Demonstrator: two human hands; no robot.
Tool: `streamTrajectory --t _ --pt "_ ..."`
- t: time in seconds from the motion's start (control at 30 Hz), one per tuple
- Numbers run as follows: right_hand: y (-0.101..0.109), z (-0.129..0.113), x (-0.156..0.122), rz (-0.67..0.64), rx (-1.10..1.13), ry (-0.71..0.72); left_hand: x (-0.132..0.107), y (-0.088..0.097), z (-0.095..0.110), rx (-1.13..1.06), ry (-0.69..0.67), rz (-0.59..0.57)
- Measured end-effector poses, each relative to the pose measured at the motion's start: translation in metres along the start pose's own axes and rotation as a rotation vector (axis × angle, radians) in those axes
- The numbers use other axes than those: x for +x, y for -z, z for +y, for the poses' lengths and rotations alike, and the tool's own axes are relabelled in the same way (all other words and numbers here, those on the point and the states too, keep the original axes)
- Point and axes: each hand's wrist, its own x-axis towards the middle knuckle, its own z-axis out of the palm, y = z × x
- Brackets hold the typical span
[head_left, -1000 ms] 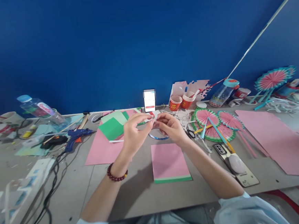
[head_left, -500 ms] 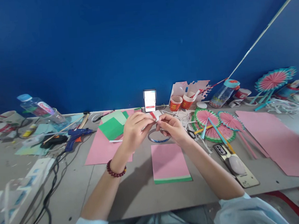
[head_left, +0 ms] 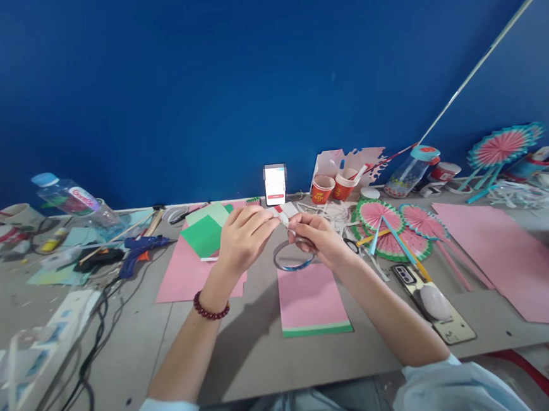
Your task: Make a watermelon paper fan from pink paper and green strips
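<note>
My left hand and my right hand are raised together over the table's middle. My right hand grips a thin tape roll, a ring with a blue edge that hangs below its fingers. My left hand's fingers pinch the loose white end of the tape between the two hands. Just below them a pink sheet with a green bottom strip lies flat on the grey table. A dark red bead bracelet is on my left wrist.
Pink and green paper sheets lie at left, a blue glue gun with cables beyond them. Pink-and-green paper fans, scissors and a phone lie at right. Red paper cups, a standing phone and a bottle line the wall.
The tape roll has come up off the table in my right hand and tilted toward me. Both hands have shifted slightly down and closer.
</note>
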Motion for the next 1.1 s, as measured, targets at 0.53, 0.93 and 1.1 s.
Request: streamTrajectory --t 0.53,0.93,1.1 --pt "-0.001 -0.001 0.0 -0.015 0.095 -0.047 -0.002 -0.001 -0.003 0.009 0.017 0.004" --pt "0.003 -0.004 0.0 -0.134 0.373 -0.202 0.005 -0.007 0.021 -0.204 0.156 -0.004" --pt "0.005 -0.004 0.0 -0.161 0.393 -0.215 0.002 -0.005 0.019 -0.249 0.137 0.001"
